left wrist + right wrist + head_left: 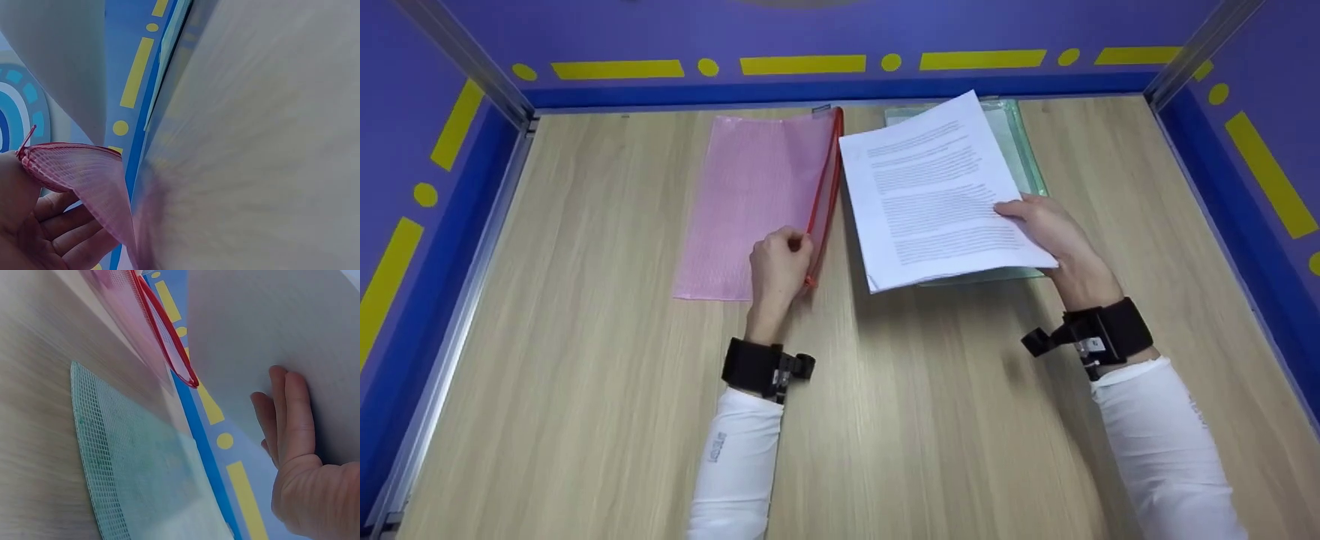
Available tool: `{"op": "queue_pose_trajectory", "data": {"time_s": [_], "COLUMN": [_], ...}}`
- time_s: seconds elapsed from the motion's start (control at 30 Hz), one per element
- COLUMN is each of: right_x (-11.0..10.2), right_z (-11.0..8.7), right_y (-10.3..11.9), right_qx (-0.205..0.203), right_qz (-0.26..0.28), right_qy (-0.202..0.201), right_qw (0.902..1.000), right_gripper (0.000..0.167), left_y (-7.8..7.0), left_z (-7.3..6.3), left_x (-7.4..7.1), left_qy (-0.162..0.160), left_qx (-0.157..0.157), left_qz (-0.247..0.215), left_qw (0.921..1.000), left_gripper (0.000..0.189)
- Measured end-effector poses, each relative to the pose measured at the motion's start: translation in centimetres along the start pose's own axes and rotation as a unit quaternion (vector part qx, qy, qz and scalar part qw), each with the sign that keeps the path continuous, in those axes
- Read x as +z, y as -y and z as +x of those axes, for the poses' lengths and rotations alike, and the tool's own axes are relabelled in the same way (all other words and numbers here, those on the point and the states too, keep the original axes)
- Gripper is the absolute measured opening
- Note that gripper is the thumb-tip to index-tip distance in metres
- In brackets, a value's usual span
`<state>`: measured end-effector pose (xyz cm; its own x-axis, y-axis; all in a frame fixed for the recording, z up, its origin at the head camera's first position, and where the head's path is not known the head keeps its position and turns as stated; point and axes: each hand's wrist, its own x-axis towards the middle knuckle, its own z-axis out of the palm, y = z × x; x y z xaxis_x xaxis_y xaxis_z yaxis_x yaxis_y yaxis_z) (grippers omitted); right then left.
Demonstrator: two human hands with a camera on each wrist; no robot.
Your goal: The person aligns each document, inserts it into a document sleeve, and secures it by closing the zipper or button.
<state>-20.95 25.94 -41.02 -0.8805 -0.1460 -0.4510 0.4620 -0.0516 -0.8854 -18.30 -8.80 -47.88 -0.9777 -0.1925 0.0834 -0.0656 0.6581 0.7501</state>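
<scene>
A pink mesh zipper pouch [757, 180] with a red zipper edge lies on the table, its zipped side lifted and parted. My left hand [781, 266] pinches that edge near the zipper's lower end; in the left wrist view the pouch's opening [73, 147] gapes above the fingers. A small stack of printed paper sheets [937, 187] is held up by my right hand [1054, 232], thumb on top. Seen from the right wrist, the fingers [298, 416] spread under the sheets. The stack's left side is close to the pouch's red edge.
Beneath the paper, a green mesh pouch [1024, 150] lies on the wooden table [930, 420], partly hidden. Blue and purple panels [780, 34] with yellow marks wall in the back and both sides.
</scene>
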Motion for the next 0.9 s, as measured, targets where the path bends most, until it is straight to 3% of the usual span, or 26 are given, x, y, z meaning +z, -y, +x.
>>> {"op": "queue_pose_trajectory", "data": {"time_s": [0.37,0.67,0.9], "right_x": [0.8,2.1,3.2], "right_z": [0.4,1.3,2.2], "right_y": [-0.4,-0.8,-1.0], "right_qx": [0.016,0.007,-0.009], "right_qz": [0.007,-0.011,0.007], "right_qy": [0.02,0.005,-0.001], "right_qw": [0.9996,0.9999,0.9999], "right_gripper": [0.04,0.043,0.042], "left_y": [-0.1,-0.2,-0.1], "left_z": [0.0,-0.1,-0.1], "left_x": [0.1,0.3,0.3], "left_qy": [0.002,0.01,0.006], "left_qx": [-0.001,-0.006,-0.003], "left_qz": [0.007,0.01,0.014], "left_qw": [1.0,0.9999,0.9999], "left_gripper": [0.017,0.017,0.017]}}
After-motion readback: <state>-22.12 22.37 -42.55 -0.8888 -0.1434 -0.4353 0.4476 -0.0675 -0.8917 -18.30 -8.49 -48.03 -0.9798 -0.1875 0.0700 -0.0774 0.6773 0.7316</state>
